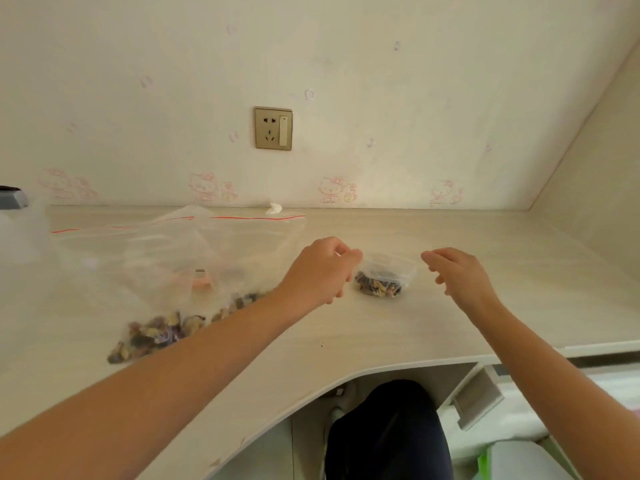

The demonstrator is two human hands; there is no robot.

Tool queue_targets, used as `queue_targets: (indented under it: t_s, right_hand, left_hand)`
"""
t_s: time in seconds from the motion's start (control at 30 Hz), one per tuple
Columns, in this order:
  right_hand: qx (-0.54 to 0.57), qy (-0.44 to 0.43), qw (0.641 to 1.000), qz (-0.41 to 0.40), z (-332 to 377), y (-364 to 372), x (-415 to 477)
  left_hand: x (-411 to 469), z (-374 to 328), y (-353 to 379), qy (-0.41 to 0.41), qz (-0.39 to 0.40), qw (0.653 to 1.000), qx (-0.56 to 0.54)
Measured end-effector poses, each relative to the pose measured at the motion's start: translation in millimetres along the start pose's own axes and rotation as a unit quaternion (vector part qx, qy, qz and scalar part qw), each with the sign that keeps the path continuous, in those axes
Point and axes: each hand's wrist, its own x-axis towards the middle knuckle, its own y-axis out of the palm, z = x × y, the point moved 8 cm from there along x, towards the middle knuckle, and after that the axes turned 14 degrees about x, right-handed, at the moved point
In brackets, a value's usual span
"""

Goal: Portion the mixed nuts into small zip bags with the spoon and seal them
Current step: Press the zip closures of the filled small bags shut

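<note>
I see my left hand (322, 271) pinching the top left corner of the small bag (384, 277), which sits on the desk (346, 323) between my hands with nuts in its bottom. My right hand (460, 275) hovers just beside the bag's right edge, fingers loosely curled and holding nothing. The large bag (180, 258) of nuts lies to the left.

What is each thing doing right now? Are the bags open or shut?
small zip bag: upright on the desk, nuts at its bottom, top looks open.
large zip bag: lying down, more nuts at its near end, top looks unsealed.
left hand: pinches the small zip bag's top corner.
right hand: loosely curled beside that bag, holding nothing.
</note>
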Motion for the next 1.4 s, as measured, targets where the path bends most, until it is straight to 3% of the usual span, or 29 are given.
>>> queue_targets:
  t_s: [0.1,0.2,0.37,0.5,0.63,0.73,0.93,1.13,1.27,1.4]
  right_hand:
    - [-0.003,0.104,0.994,0.018,-29.9,12.0,14.5]
    - [0.002,0.149,0.988,0.034,-41.6,27.9,23.3]
    - [0.007,0.098,0.995,0.021,-29.5,33.4,20.4]
    - [0.109,0.082,0.985,0.101,-3.1,46.3,-8.8]
    - [0.242,0.14,0.923,0.265,17.8,84.3,-57.5]
    - [0.263,0.196,0.867,0.376,24.8,124.8,-97.0]
    - [0.318,0.212,0.807,0.451,38.9,184.0,-135.7]
    - [0.375,0.199,0.757,0.497,52.0,209.5,-149.5]
    - [0.376,0.179,0.769,0.486,60.1,213.1,-150.9]
    - [0.348,0.141,0.808,0.454,80.3,214.2,-151.9]
  left_hand:
    - [39.6,1.5,25.7,-0.061,0.038,0.997,0.023]
    - [65.7,2.4,46.0,-0.1,0.058,0.993,0.029]
    - [73.4,5.1,60.9,-0.098,0.076,0.989,0.083]
    - [43.6,4.8,30.4,-0.039,0.051,0.996,0.064]
    - [-14.6,32.5,-11.2,-0.052,0.04,0.996,-0.062]
    - [-61.7,67.6,-30.8,-0.09,0.04,0.988,-0.119]
    - [-123.2,116.6,-50.8,-0.168,0.07,0.944,-0.274]
    - [-141.4,122.6,-63.4,-0.152,0.114,0.863,-0.468]
    - [-142.3,124.5,-68.4,-0.134,0.113,0.83,-0.53]
    - [-136.9,111.2,-69.8,-0.109,0.109,0.862,-0.483]
